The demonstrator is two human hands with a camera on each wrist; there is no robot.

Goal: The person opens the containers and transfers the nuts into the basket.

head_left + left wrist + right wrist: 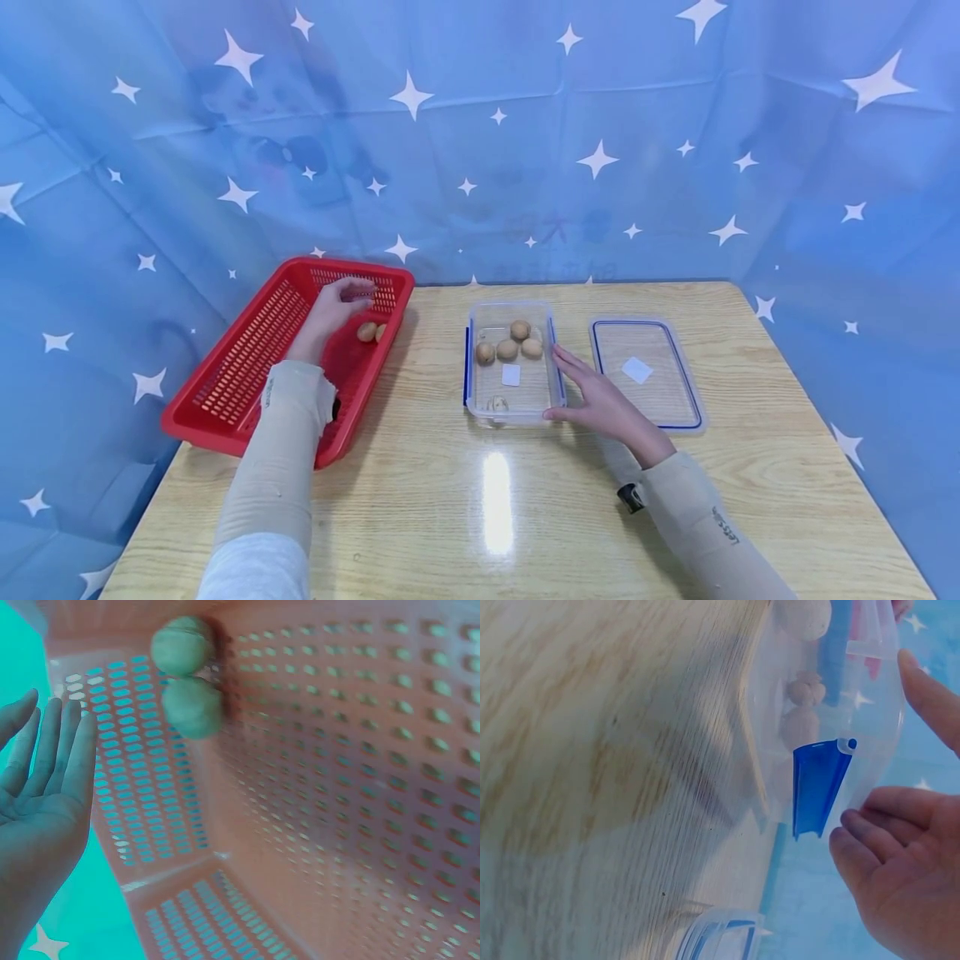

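Note:
My left hand (333,315) hangs over the red basket (180,425), fingers loosely bent and holding nothing. Two round brown items (367,332) lie together inside the basket near its right wall; in the left wrist view the pair (193,707) is away from the fingertips. My right hand (596,400) rests against the right side of the clear container (525,410), its fingers extended along the rim. Several brown round items (507,350) and a small white square (511,375) are in the container. The right wrist view shows the fingers (870,825) beside the container's wall, near a blue clip (817,784).
A clear lid (660,392) with a blue seal and a white square lies right of the container. All of this stands on a wooden table (420,500). Behind and beside it hangs a blue curtain (510,167) with white stars.

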